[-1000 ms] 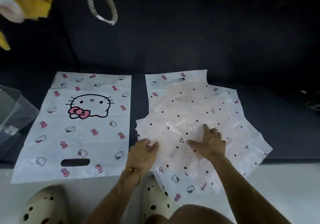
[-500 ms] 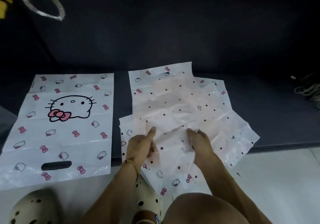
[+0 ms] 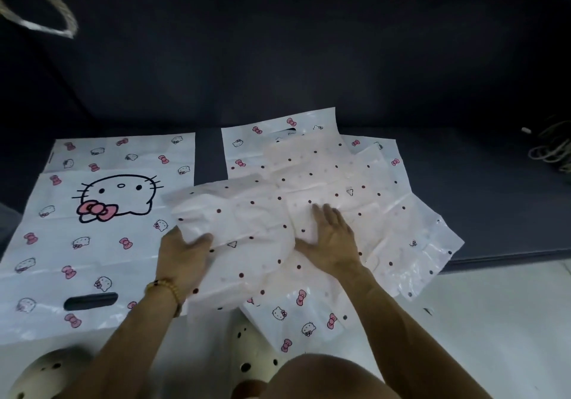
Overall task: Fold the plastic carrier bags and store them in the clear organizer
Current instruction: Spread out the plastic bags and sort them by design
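A large white cat-face carrier bag (image 3: 102,213) lies flat on the dark cushion at the left. To its right sits a loose pile of pale dotted bags (image 3: 309,182) over more white cat-print bags (image 3: 296,318). My left hand (image 3: 182,256) grips the left edge of the top dotted bag (image 3: 234,222), thumb over the plastic, and lifts it off the pile. My right hand (image 3: 330,238) lies flat with straight fingers, pressing on the pile. The clear organizer is out of view.
The dark cushion's front edge (image 3: 500,256) meets a pale floor (image 3: 494,321). A coiled cord (image 3: 553,151) lies at the far right. A rope loop (image 3: 40,12) hangs at the top left. Cream perforated clogs (image 3: 40,371) show at the bottom.
My left hand has pulled the top dotted bag's left edge up and leftward over the cat-face bag. My right hand has opened flat and slid farther onto the pile.
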### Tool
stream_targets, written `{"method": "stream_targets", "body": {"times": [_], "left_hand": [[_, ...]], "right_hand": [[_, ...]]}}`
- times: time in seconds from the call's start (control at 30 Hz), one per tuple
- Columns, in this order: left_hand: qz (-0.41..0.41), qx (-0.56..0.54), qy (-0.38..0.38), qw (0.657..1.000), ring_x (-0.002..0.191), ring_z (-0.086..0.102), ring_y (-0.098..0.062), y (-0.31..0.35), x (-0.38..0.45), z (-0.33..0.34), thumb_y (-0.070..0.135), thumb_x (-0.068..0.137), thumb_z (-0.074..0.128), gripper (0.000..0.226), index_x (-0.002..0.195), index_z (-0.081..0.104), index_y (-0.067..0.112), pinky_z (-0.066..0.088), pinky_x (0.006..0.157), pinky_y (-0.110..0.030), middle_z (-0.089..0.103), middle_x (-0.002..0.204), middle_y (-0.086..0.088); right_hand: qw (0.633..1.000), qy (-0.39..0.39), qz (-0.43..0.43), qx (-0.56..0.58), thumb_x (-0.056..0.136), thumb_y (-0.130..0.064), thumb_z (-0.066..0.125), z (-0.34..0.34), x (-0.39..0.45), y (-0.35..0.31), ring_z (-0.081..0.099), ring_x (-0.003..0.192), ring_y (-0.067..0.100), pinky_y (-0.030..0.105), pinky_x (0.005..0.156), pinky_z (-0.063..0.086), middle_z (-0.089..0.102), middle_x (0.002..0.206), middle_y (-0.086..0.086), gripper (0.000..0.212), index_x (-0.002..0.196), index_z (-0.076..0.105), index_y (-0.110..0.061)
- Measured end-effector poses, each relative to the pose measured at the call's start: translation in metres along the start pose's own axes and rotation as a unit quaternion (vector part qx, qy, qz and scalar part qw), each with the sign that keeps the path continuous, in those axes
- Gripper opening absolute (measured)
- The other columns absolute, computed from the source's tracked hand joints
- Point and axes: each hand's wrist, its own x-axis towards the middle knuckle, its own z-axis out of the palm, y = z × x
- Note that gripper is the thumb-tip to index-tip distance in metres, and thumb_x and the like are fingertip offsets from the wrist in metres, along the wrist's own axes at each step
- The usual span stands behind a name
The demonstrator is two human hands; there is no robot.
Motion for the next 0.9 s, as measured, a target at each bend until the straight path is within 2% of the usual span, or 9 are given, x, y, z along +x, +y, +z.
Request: {"method": "stream_targets", "body": {"times": [0.2, 0.3, 0.4, 0.57, 0.63, 0.7, 0.77, 0.83, 0.9], "left_hand": [[-0.028, -0.023, 0.01, 0.999, 0.083, 0.062, -0.023, -0.008, 0.0, -0.02, 0.01, 0.086, 0.061, 0.01, 0.095, 0.064, 0.013, 0.047, 0.076, -0.031, 0.067, 0.093, -0.005], [-0.046, -0.052, 0.002, 0.998, 0.081, 0.06, -0.022, -0.008, 0.002, -0.02, 0.011, 0.09, 0.057, 0.008, 0.091, 0.064, 0.015, 0.046, 0.075, -0.03, 0.065, 0.093, -0.006], [-0.087, -0.073, 0.015, 0.993, 0.086, 0.057, -0.024, -0.008, 0.006, -0.014, 0.019, 0.094, 0.052, 0.012, 0.09, 0.062, 0.014, 0.041, 0.079, -0.031, 0.063, 0.094, -0.006], [-0.184, -0.209, -0.093, 0.956, 0.097, 0.063, -0.026, -0.002, 0.004, -0.005, 0.059, 0.088, 0.05, 0.054, 0.11, 0.065, 0.011, 0.047, 0.088, -0.038, 0.07, 0.101, -0.002], [-0.131, -0.183, -0.087, 0.97, 0.094, 0.067, -0.029, -0.003, 0.0, -0.001, 0.042, 0.085, 0.064, 0.037, 0.103, 0.068, 0.01, 0.053, 0.082, -0.04, 0.072, 0.095, -0.004], [-0.065, -0.084, -0.021, 0.994, 0.088, 0.066, -0.03, -0.006, 0.001, -0.001, 0.01, 0.084, 0.064, 0.007, 0.089, 0.066, 0.006, 0.054, 0.074, -0.034, 0.068, 0.084, -0.003], [-0.046, -0.041, 0.004, 0.998, 0.078, 0.06, -0.024, -0.009, 0.002, -0.006, -0.003, 0.083, 0.058, 0.014, 0.078, 0.06, 0.01, 0.047, 0.064, -0.023, 0.061, 0.075, -0.001], [-0.055, -0.044, -0.002, 0.998, 0.075, 0.057, -0.021, -0.013, 0.006, -0.016, -0.009, 0.081, 0.056, 0.018, 0.08, 0.059, 0.009, 0.046, 0.064, -0.023, 0.06, 0.075, 0.0], [-0.059, -0.045, -0.002, 0.997, 0.076, 0.06, -0.019, -0.019, 0.008, -0.028, -0.013, 0.077, 0.054, 0.024, 0.09, 0.062, 0.005, 0.05, 0.069, -0.029, 0.064, 0.081, -0.002]], "right_hand": [[0.995, 0.1, -0.023, 0.001, 0.093, -0.031, 0.054, 0.007, 0.008, -0.003, 0.047, 0.121, 0.031, 0.04, 0.09, 0.042, 0.056, 0.128, 0.006, 0.031, 0.12, 0.063, -0.018], [0.984, 0.114, 0.023, 0.133, 0.097, -0.017, 0.047, -0.009, 0.013, -0.01, 0.057, 0.105, 0.038, 0.037, 0.083, 0.044, 0.064, 0.111, 0.016, 0.025, 0.108, 0.066, -0.005], [0.97, 0.124, -0.033, 0.209, 0.098, -0.012, 0.046, -0.027, -0.002, -0.034, 0.06, 0.107, 0.03, 0.027, 0.089, 0.041, 0.067, 0.115, 0.014, 0.03, 0.123, 0.062, -0.009], [0.953, -0.032, -0.252, 0.165, 0.097, -0.016, 0.048, -0.018, -0.05, -0.089, 0.055, 0.12, 0.02, 0.031, 0.104, 0.041, 0.061, 0.13, 0.002, 0.034, 0.13, 0.059, -0.017], [0.941, -0.096, -0.296, 0.135, 0.095, -0.027, 0.051, -0.008, -0.062, -0.104, 0.055, 0.12, 0.019, 0.033, 0.102, 0.042, 0.061, 0.131, 0.0, 0.035, 0.128, 0.06, -0.019], [0.943, -0.107, -0.234, 0.213, 0.09, -0.044, 0.052, -0.009, -0.067, -0.107, 0.058, 0.113, 0.015, 0.028, 0.097, 0.045, 0.065, 0.124, -0.002, 0.041, 0.121, 0.064, -0.021], [0.954, -0.014, -0.111, 0.278, 0.088, -0.044, 0.055, -0.011, -0.056, -0.091, 0.058, 0.112, 0.016, 0.026, 0.094, 0.045, 0.066, 0.12, 0.0, 0.04, 0.117, 0.066, -0.019], [0.986, 0.057, -0.028, 0.155, 0.089, -0.035, 0.06, -0.01, -0.04, -0.062, 0.05, 0.122, 0.023, 0.032, 0.098, 0.042, 0.058, 0.13, 0.005, 0.042, 0.124, 0.059, -0.012], [0.999, 0.025, 0.006, 0.029, 0.086, -0.033, 0.061, -0.005, -0.032, -0.035, 0.036, 0.133, 0.026, 0.039, 0.102, 0.039, 0.043, 0.142, 0.007, 0.054, 0.133, 0.046, -0.011]]}}
